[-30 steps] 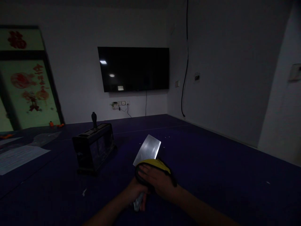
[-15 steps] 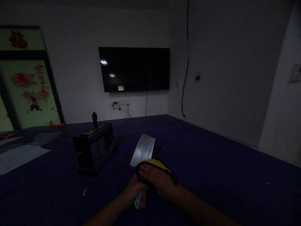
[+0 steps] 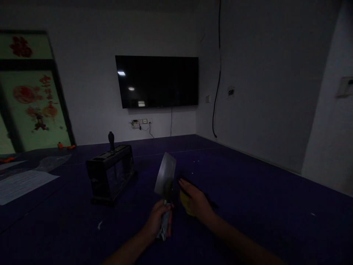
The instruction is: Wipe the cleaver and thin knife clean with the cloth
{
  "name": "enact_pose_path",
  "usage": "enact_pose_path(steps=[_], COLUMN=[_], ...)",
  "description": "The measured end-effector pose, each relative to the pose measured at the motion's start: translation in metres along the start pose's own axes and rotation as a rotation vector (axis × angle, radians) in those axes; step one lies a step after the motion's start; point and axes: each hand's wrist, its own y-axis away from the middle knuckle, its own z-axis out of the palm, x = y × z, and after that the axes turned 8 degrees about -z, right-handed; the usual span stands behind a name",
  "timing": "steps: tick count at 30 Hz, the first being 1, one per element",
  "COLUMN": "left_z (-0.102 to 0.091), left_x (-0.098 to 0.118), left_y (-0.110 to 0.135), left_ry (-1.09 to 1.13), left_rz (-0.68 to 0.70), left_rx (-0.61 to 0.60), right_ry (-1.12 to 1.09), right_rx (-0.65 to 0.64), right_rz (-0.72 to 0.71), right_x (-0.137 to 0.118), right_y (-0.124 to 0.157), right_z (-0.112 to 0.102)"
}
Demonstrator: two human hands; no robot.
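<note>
My left hand (image 3: pixel 159 221) is wrapped round the grey handle of a cleaver (image 3: pixel 166 173). Its broad metal blade points up and away from me. To the right of the blade, apart from it, my right hand (image 3: pixel 194 198) grips a yellow cloth (image 3: pixel 187 204) with a dark edge; part of it is hidden under the fingers. Left of the cleaver stands a black knife block (image 3: pixel 110 173) with clear-looking sides. One dark handle (image 3: pixel 111 140) sticks up from its top.
The purple tabletop (image 3: pixel 234 176) carries small white scraps. Printed paper (image 3: pixel 27 184) and a clear plastic bag (image 3: pixel 53 162) lie at the left, with orange items (image 3: pixel 60 145) farther back. A television (image 3: pixel 158 81) hangs on the wall beyond, and a black cable (image 3: pixel 217 84) dangles beside it.
My right hand has moved right with the cloth, off the cleaver's lower end, uncovering the handle. The blade has turned more edge-on and shifted slightly left.
</note>
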Motion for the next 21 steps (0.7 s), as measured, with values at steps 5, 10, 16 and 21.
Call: enact_pose_path(steps=[5, 10, 16, 21], left_z=[0.001, 0.004, 0.007, 0.006], left_x=[0.002, 0.005, 0.009, 0.008], left_y=[0.000, 0.005, 0.011, 0.010], left_ry=[-0.098, -0.161, -0.258, -0.258], left_rz=[0.019, 0.155, 0.255, 0.190], left_rx=[0.161, 0.328, 0.364, 0.336], right_ry=[-0.475, -0.792, -0.985, -1.011], right_rx=[0.303, 0.482, 0.518, 0.528], right_rz=[0.462, 0.753, 0.791, 0.785], right_x=[-0.006, -0.011, -0.017, -0.018], right_y=[-0.005, -0.012, -0.013, -0.013], right_z=[-0.006, -0.012, -0.015, -0.012])
